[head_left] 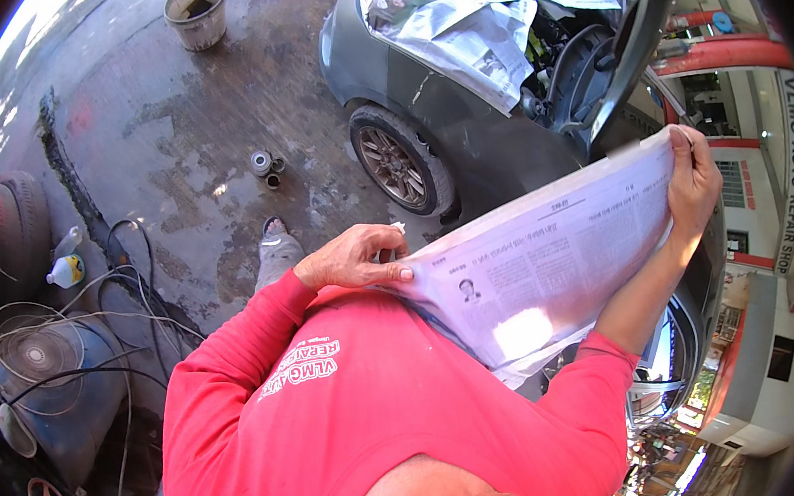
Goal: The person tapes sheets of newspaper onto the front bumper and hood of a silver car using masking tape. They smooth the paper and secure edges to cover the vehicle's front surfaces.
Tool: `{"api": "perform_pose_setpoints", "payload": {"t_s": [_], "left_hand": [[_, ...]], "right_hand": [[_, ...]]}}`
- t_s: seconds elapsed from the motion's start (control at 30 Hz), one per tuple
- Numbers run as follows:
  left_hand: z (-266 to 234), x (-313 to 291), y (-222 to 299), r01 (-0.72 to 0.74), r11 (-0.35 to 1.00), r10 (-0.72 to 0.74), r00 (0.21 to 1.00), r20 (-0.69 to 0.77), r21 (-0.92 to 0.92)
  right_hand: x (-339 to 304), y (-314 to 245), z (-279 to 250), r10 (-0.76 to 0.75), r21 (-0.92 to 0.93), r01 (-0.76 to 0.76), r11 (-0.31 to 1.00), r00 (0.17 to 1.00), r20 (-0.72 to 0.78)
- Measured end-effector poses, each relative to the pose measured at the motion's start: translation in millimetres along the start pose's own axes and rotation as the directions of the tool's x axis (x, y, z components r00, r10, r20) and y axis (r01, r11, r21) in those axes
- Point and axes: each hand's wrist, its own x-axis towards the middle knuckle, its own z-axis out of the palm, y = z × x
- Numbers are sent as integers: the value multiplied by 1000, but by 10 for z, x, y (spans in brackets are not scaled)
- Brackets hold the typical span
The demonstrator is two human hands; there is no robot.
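Note:
A sheet of newspaper [549,254] is stretched out in front of my chest, held by both hands. My left hand [355,256] pinches its near left corner between thumb and fingers. At the upper right corner, my right hand [691,180] grips the edge with its fingers wrapped over it. Beyond the sheet stands a dark grey car [461,119] with its hood raised. More newspaper [482,28] covers the car's front end and fender. Part of the engine bay [579,67] shows beside that covering.
The car's front wheel [391,161] is left of the newspaper. Small cans [267,165] stand on the stained concrete floor, with a bucket [197,18] farther off. Hoses and cables [125,272] tangle at left, near a blue tank [58,372] and stacked tires [21,219].

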Motion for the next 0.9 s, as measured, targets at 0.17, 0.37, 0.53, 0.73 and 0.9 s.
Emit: {"api": "perform_pose_setpoints", "payload": {"t_s": [0.17,0.37,0.53,0.73,0.9], "left_hand": [[-288,233,-748,6,895,-69,990,-124,-446],[-538,292,-1385,152,827,-264,955,-134,-542],[-550,289,-1964,145,716,-431,861,-270,-682],[-257,856,-2692,64,665,-568,690,-448,-744],[170,1671,-3542,-48,647,-610,566,-555,-761]], "right_hand": [[874,223,1077,120,-238,-72,969,973,196],[1548,108,2403,100,-404,-15,914,977,188],[2005,416,3675,-202,-290,261,921,955,217],[2532,806,5247,-441,-166,489,856,860,257],[2596,746,5938,-494,-111,565,817,786,371]]}}
